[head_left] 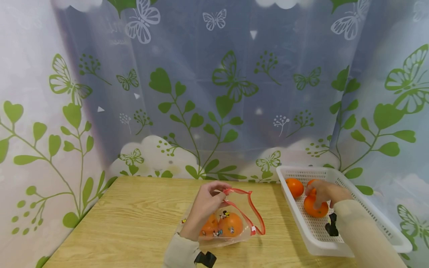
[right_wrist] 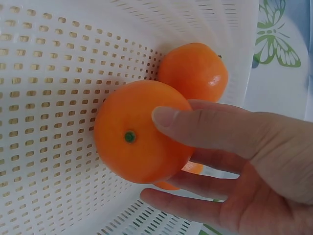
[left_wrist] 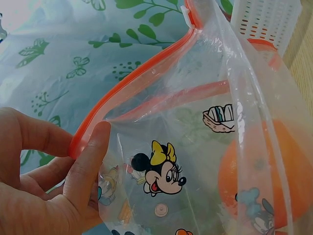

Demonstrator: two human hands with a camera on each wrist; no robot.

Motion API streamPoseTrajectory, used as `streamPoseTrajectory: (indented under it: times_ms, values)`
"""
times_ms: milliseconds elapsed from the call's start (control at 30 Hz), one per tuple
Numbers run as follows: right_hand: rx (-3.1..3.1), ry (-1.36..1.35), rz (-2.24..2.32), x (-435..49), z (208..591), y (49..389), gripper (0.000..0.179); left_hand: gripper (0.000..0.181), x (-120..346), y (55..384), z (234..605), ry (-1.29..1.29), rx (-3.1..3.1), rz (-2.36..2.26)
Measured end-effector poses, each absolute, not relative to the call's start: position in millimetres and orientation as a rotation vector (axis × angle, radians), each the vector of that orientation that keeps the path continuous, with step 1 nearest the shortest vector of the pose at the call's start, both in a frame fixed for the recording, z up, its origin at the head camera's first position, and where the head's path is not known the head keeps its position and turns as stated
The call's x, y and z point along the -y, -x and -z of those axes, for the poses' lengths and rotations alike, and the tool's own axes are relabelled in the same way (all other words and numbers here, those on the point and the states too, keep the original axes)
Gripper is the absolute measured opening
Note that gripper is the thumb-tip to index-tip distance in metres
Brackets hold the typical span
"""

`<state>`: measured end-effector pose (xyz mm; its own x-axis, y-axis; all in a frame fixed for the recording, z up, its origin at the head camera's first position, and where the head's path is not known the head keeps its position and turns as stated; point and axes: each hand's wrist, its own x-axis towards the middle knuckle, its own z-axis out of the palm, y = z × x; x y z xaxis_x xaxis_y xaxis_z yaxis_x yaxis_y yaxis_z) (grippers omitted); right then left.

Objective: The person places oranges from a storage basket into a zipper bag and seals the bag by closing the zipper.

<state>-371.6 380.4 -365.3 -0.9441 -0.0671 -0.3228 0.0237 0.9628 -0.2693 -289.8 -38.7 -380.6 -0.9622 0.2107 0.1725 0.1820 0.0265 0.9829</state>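
Note:
My left hand (head_left: 209, 199) pinches the red-edged rim of a clear slider zip bag (left_wrist: 166, 132) printed with cartoon figures. The bag's mouth gapes to the right, and a white slider (head_left: 253, 229) sits on its red zip. Inside lie two oranges (head_left: 231, 224), one partly behind the wrist. Over in the white basket, my right hand (right_wrist: 230, 152) grips an orange (right_wrist: 142, 132), thumb across its top and fingers around the far side. Another orange (right_wrist: 193, 71) sits just beyond it, and a third orange (right_wrist: 193, 167) is mostly hidden by the fingers.
The white perforated basket (head_left: 303, 230) stands at the right of the wooden table (head_left: 140, 216), its long side wall facing the bag. A curtain (head_left: 201, 123) printed with leaves and butterflies hangs behind the table and along both sides.

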Motion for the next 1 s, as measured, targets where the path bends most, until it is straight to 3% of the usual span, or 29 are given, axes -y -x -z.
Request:
streamPoseTrajectory:
  times_ms: [400, 733, 1000]
  values:
    - [-2.766, -0.068, 0.269, -379.2, 367.9, 373.7, 0.057, 0.024, 38.8, 289.5, 380.3, -0.421, -2.228, -2.139]
    - [-2.759, -0.01, 0.305, -372.9, 369.4, 370.9, 0.05, 0.024, 38.0, 290.1, 380.4, -0.44, -2.238, -2.126]
    - [-2.747, 0.02, 0.4, -373.0, 367.3, 368.5, 0.056, 0.025, 37.7, 291.5, 380.8, -0.441, -2.248, -2.12]
